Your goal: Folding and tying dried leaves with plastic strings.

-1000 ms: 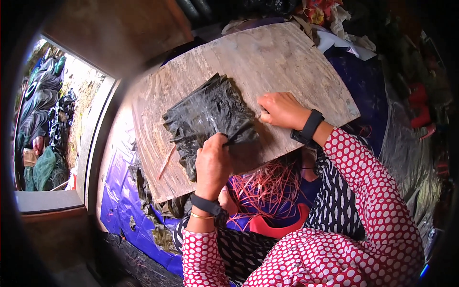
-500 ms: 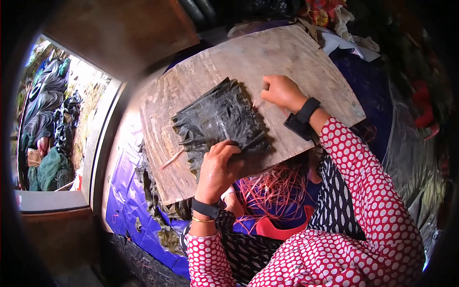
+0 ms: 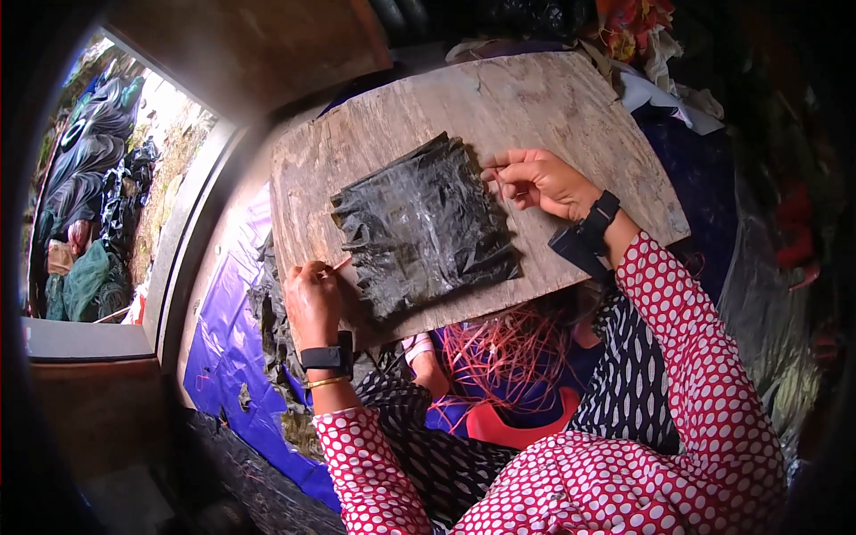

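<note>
A flat, dark greenish-black bundle of wrinkled, leaf-like sheets lies on a wooden board in front of me. At its left edge, my left hand is closed, with its fingers pinching the end of a thin pinkish strip. Just beyond the bundle's right edge is my right hand, thumb and finger pinched around a small reddish bit, seemingly the same strip's other end. Whatever runs beneath the bundle is hidden.
Below the board's near edge lies a tangle of pinkish-red strips by a red plastic rim. Blue-purple sheeting with dark leafy scraps spreads at left. An open doorway shows piled netting outside. Crumpled white material sits at the far right.
My left hand has left the bundle's near edge and moved left onto the strip's end. My right hand has turned, its fingers now more extended in a pinch.
</note>
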Demonstrator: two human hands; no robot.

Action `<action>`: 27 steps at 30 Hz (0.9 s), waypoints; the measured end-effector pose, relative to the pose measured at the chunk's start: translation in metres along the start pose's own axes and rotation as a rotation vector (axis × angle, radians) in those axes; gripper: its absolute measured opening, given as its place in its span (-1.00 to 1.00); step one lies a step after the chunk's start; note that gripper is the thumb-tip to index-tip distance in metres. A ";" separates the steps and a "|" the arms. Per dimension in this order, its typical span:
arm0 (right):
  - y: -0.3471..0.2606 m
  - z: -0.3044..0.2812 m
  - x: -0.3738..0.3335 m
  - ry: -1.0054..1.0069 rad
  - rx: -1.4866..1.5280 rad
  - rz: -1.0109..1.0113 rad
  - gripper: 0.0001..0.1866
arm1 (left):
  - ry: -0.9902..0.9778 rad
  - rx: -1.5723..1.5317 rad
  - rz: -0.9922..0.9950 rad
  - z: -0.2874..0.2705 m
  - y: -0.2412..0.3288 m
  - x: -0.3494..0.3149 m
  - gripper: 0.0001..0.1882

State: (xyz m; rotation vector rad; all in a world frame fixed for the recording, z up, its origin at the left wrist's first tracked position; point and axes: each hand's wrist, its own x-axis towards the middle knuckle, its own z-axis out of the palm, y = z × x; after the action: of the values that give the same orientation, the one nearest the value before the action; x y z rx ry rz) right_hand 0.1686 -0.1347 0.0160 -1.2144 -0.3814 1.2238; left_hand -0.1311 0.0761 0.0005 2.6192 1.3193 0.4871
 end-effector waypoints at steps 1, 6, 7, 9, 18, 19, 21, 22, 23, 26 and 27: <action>0.001 0.001 -0.001 -0.011 -0.060 -0.030 -0.76 | -0.003 -0.003 -0.004 0.001 0.001 0.001 -0.81; 0.008 0.010 0.004 0.096 -0.241 -0.132 -0.76 | -0.161 -0.125 -0.185 -0.008 0.003 0.007 -0.85; 0.007 0.011 0.004 0.145 -0.256 -0.133 -0.76 | -0.168 -0.143 -0.161 -0.008 -0.001 0.007 -0.85; 0.005 0.014 0.004 0.181 -0.273 -0.131 -0.76 | -0.153 -0.120 -0.148 -0.008 -0.002 0.008 -0.85; 0.006 0.022 0.004 0.262 -0.375 -0.210 -0.74 | -0.093 -0.017 -0.036 -0.003 -0.003 0.007 -0.84; 0.006 0.023 0.005 0.263 -0.397 -0.221 -0.74 | -0.090 -0.015 -0.042 -0.005 -0.004 0.007 -0.84; 0.007 0.023 0.007 0.250 -0.401 -0.231 -0.74 | -0.193 -0.079 -0.064 -0.009 -0.008 0.006 -0.80; 0.008 0.024 0.007 0.231 -0.406 -0.246 -0.74 | -0.170 -0.056 -0.082 -0.005 -0.014 0.006 -0.81; 0.008 0.024 0.008 0.213 -0.411 -0.261 -0.74 | -0.170 -0.057 -0.083 -0.004 -0.016 0.006 -0.81; 0.007 0.026 0.008 0.210 -0.413 -0.257 -0.75 | -0.225 -0.080 -0.128 -0.011 -0.012 0.009 -0.87; 0.006 0.028 0.008 0.209 -0.415 -0.257 -0.75 | -0.224 -0.082 -0.129 -0.011 -0.011 0.010 -0.87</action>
State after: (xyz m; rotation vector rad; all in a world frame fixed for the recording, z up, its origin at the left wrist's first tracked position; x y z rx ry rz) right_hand 0.1465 -0.1148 0.0184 -1.5764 -0.6351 0.8077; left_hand -0.1384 0.0907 0.0098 2.4207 1.3527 0.2154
